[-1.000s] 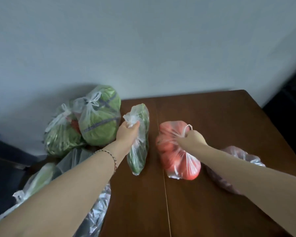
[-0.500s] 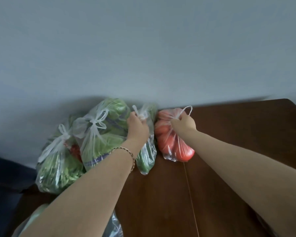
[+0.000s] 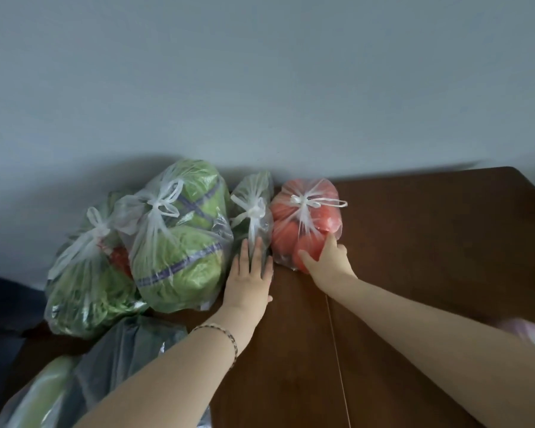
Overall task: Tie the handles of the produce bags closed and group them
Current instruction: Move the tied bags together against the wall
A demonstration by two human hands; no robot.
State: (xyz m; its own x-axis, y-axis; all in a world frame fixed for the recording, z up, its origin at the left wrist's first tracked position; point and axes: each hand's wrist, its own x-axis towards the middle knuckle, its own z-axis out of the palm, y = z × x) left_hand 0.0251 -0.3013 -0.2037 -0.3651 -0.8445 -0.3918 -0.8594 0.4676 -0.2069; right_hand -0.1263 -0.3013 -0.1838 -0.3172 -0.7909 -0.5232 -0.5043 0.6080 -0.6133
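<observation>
While both hands lay spread, the left hand (image 3: 250, 274) flat on the slim green bag (image 3: 254, 208) and the right hand (image 3: 328, 261) on the tomato bag (image 3: 309, 211), grouping at the counter's (image 3: 430, 242) far edge looked nearly done; next, fetching untied bags.

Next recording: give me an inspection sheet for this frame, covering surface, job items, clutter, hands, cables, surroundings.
Surface: dark wooden table, seam running toward the camera.
Job's things: four knotted bags in a row against the wall: leafy greens bag, cabbage bag, slim greens bag, tomato bag.
Clutter: unsorted bags at lower left; pinkish bag at the right edge, mostly hidden.
Hands: left hand flat against the slim greens bag, no grip; right hand open, fingers pressing the tomato bag.
Cables: nothing seen.
Surroundings: plain grey wall; dark object at far left, unclear.
</observation>
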